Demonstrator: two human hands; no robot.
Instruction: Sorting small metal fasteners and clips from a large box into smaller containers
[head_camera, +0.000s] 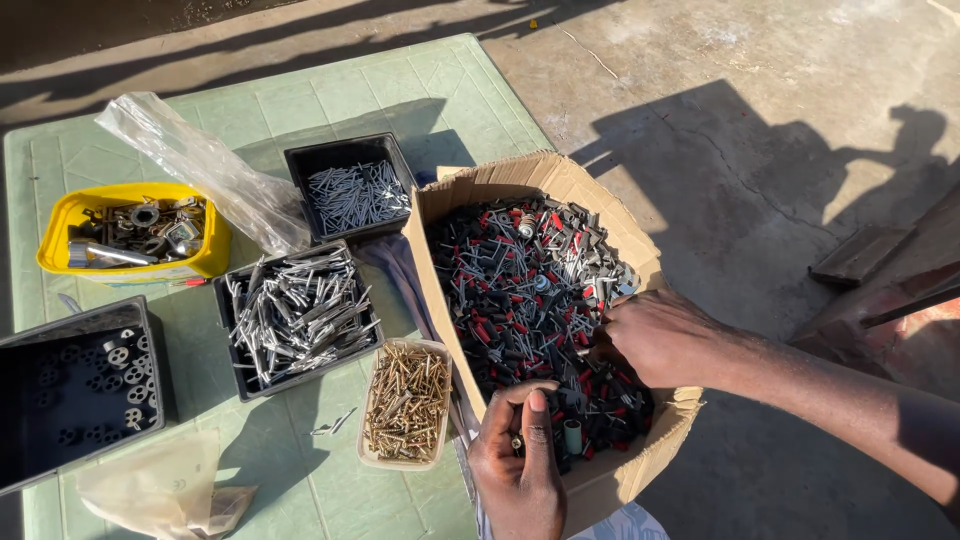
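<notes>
Reaching into the cardboard box (560, 185) at the right edge of the green table (420, 85), both hands among a heap of black and red wall plugs and nails (520, 290). Right hand (665, 340) buried at the box's right wall, fingers curled down into the plugs, knuckles up; whether anything is pinched there, cannot tell. Left hand (520, 460) at the near corner of the box, thumb laid over curled fingers, loosely clenched around a few small pieces, a pale cylindrical plug (572, 436) just beside it. Crowding the table to the left of the box: small beige tray of brass screws (405, 400) touching the box's left wall near the front edge; black tray of long silver nails (298, 315) beside that; another black tray of thinner nails (355, 192) farther back, its corner against the box flap. Crumpled clear plastic bag (205, 165) lying across between the back tray and a yellow tub of mixed metal parts (130, 235) near the left edge. Black bin of round washers (75, 385) at the left front corner, a tan bag (165, 490) below it at the front edge. Two loose nails (335, 425) on bare tabletop between trays. Concrete ground (760, 130) beyond the right edge.
</notes>
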